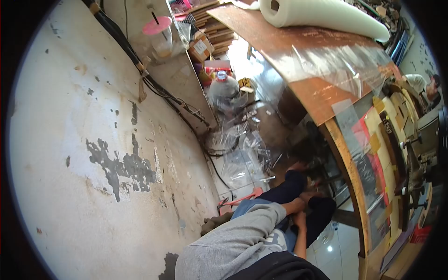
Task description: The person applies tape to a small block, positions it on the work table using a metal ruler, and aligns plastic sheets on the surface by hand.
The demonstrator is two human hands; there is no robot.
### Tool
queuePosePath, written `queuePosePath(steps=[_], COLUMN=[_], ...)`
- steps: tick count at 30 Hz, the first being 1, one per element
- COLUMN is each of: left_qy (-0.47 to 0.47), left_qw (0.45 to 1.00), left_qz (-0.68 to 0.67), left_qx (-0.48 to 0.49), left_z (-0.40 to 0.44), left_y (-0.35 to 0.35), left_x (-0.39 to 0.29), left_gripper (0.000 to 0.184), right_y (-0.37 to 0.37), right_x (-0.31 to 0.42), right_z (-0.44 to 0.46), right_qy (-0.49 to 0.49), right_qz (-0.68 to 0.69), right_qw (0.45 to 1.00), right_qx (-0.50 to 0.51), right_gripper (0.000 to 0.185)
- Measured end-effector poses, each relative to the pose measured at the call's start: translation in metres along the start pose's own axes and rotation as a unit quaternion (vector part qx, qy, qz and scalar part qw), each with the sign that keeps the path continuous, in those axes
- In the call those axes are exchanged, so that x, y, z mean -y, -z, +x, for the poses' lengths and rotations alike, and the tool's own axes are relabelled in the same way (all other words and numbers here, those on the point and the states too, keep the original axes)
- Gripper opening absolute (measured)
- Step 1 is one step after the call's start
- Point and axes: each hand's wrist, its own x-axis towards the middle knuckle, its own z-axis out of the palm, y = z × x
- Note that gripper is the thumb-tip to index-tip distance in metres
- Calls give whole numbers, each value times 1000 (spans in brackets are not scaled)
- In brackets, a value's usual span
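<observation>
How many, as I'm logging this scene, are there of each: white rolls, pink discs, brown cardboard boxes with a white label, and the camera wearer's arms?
White roll: 1
Pink disc: 1
Labelled cardboard box: 1
Wearer's arms, left arm and right arm: 2
Total: 5

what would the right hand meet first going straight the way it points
Probably the left hand, just ahead of the right hand; they crowd together in this view, so depth and contact are unclear.
</observation>
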Motion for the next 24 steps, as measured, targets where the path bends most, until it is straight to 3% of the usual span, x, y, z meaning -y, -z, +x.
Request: queuePosePath(steps=[2,3,5,6,11,17,24], left_qy=[2,22,6,-1,-35,-17,-123], left_qw=[998,999,999,999,998,998,990], left_qz=[-39,-5,5,7,31,-51,-65], left_qx=[-51,-23,-44,-48,-35,-43,-19], left_z=[-20,-60,-37,-26,-18,-17,-38], left_y=[52,48,34,29,20,18,67], left_x=[-6,17,9,4,-1,-10,-13], left_gripper=[16,16,15,16,23,28,24], right_y=[4,-28,-18,-18,-20,-11,-22], right_x=[-5,27,9,-7,-31,-56,-77], right_z=[4,5,4,5,9,19,20], right_qy=[-2,14,5,28,-12,-61,-137], right_qz=[-11,47,62,7,79,170,347], right_qw=[998,996,993,993,989,976,923], right_qx=[-59,-68,-101,-117,-121,-124,-97], right_gripper=[25,25,25,22,20,19,18])
